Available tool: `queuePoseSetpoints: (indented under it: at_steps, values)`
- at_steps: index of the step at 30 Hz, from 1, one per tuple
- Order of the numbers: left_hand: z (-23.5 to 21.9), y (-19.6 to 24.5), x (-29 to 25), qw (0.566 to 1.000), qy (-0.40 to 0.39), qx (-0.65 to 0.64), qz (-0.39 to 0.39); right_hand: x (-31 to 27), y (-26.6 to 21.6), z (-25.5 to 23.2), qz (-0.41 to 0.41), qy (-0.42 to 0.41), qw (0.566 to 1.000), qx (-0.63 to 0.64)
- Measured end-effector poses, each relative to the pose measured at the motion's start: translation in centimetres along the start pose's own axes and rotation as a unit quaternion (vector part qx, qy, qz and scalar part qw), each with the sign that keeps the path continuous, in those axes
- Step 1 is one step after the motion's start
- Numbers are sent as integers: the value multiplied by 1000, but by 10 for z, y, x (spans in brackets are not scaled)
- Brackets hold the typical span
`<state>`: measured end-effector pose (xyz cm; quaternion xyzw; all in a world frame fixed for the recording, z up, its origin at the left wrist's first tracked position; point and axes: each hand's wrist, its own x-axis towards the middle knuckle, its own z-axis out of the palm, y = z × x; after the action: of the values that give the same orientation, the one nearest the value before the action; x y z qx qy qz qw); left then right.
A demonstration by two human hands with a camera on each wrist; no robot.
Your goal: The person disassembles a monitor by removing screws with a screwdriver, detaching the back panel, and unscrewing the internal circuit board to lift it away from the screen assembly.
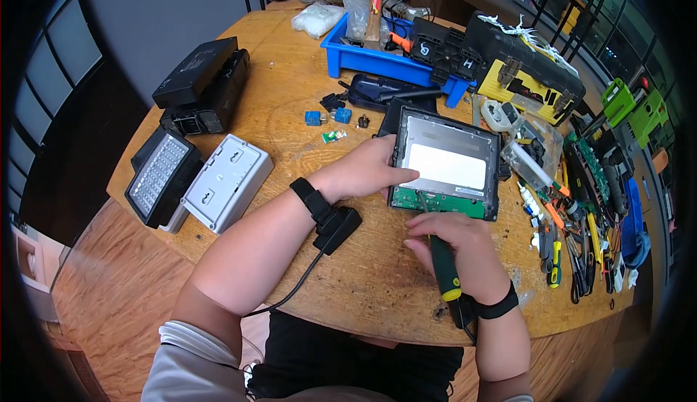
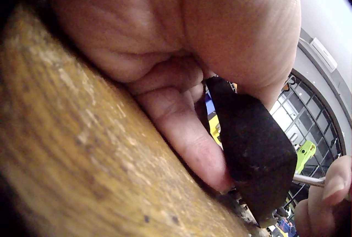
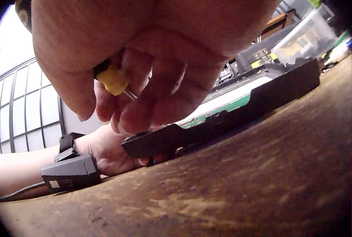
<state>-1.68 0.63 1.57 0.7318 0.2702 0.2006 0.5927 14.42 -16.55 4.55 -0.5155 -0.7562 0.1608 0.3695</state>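
Observation:
A display panel in a black frame, with a silver back and a large white label, lies tilted on the table. Along its near side runs a green circuit board. My left hand grips the frame's left edge, thumb on top and fingers underneath; the left wrist view shows the frame's black side against them. In my right hand is a screwdriver with a dark green and yellow handle. Its shaft points at the board, tip at the board's left part.
Tools such as pliers and a small screwdriver crowd the right side. A blue tray with a hammer stands behind the panel. To the left are a white box, an LED lamp and black cases. Blue relays lie mid-table.

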Motion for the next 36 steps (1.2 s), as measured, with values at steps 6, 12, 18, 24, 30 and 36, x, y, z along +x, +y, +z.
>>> queuePoseSetpoints:
  at_steps: [6, 12, 18, 24, 30, 36]
  values:
    - [0, 3, -2, 1000, 0, -2, 6, 0, -1, 0, 2, -8, 1000, 3]
    - [0, 0, 0, 1000, -2, -10, 9, 1, -1, 0, 8, -6, 1000, 8]
    - [0, 1, -1, 1000, 1, -4, 3, 0, -1, 0, 8, -4, 1000, 5]
    - [0, -1, 0, 1000, 3, 10, 6, 1, -2, -1, 5, -4, 1000, 3]
    - [0, -1, 0, 1000, 4, 10, 4, 1, -1, -1, 0, -6, 1000, 2]
    - [0, 1, -1, 1000, 3, 5, -5, 1, 0, -1, -2, -5, 1000, 2]
